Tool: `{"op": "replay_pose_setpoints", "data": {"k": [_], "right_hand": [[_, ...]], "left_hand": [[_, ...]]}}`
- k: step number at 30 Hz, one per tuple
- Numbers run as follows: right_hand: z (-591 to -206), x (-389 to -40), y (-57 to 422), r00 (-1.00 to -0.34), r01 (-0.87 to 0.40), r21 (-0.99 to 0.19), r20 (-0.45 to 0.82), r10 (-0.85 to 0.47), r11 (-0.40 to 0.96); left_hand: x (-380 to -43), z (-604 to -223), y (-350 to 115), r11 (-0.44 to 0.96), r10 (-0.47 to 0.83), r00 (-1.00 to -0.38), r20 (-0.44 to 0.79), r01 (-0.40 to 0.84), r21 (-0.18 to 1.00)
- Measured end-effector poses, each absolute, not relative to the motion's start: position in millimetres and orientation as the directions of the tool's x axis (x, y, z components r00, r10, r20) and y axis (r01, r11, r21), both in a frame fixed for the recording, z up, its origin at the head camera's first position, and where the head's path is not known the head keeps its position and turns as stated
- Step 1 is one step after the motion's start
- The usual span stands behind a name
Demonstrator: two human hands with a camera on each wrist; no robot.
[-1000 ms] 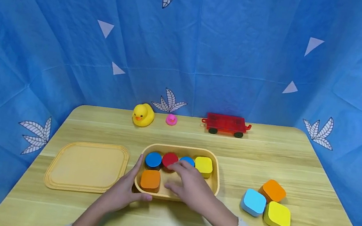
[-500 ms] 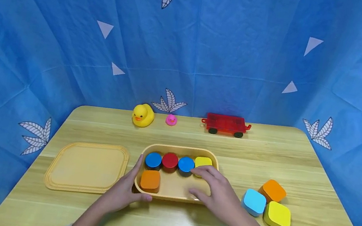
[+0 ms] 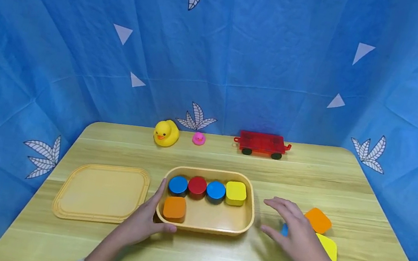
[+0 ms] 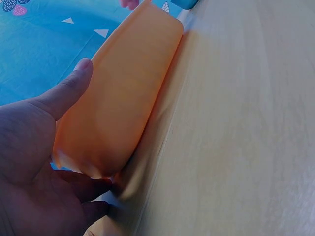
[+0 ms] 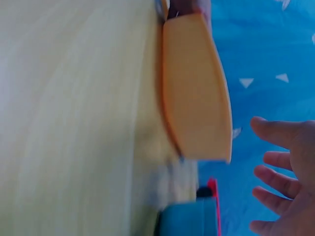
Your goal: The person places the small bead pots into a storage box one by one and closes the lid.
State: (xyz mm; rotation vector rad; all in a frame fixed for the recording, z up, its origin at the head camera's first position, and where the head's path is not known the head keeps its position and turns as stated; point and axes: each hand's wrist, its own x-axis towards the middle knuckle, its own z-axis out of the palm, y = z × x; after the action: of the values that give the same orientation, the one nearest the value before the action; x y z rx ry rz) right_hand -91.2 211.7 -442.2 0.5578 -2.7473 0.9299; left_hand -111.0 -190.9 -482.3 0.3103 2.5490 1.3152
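My left hand holds the left end of a tan oval-cornered box, thumb along the front wall and fingers round the end. In the left wrist view the thumb and fingers lie against its outer wall. Inside, a blue round block, a red round block, another blue round block and a yellow square block line the back; an orange square block sits front left. My right hand, fingers spread and holding nothing, hovers over a light blue block, mostly hidden beneath it.
An orange block and a yellow block lie beside the light blue one. A tan flat lid is left of the box. Along the back edge stand a yellow duck, a small pink duck and a red wheeled wagon.
My right hand has moved right, from over the box to the loose blocks. The second blue and the yellow block in the box are uncovered. My left hand keeps its place.
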Motion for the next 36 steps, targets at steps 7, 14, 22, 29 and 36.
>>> {"op": "replay_pose_setpoints", "data": {"k": [7,14,22,29,36], "right_hand": [[-449,-86,242,-0.947,-0.321,-0.532,0.181,-0.265,0.783],[-458,-85,266,-0.950,-0.312,-0.508,0.137,-0.282,0.803],[-462,-83,277,-0.946,-0.319,-0.494,0.115,-0.303,0.808],[-463,-83,276,-0.946,-0.321,-0.439,0.113,-0.303,0.839],[-461,-84,275,-0.948,-0.315,-0.428,0.104,-0.300,0.847]], "left_hand": [[-111,-482,-191,0.564,0.300,-0.944,-0.138,0.058,0.824],[-110,-481,-190,0.574,0.289,-0.947,-0.143,0.052,0.818],[-110,-481,-190,0.568,0.285,-0.948,-0.145,0.046,0.821],[-110,-482,-190,0.566,0.288,-0.947,-0.141,0.050,0.823],[-110,-483,-190,0.572,0.287,-0.949,-0.133,0.058,0.818]]}}
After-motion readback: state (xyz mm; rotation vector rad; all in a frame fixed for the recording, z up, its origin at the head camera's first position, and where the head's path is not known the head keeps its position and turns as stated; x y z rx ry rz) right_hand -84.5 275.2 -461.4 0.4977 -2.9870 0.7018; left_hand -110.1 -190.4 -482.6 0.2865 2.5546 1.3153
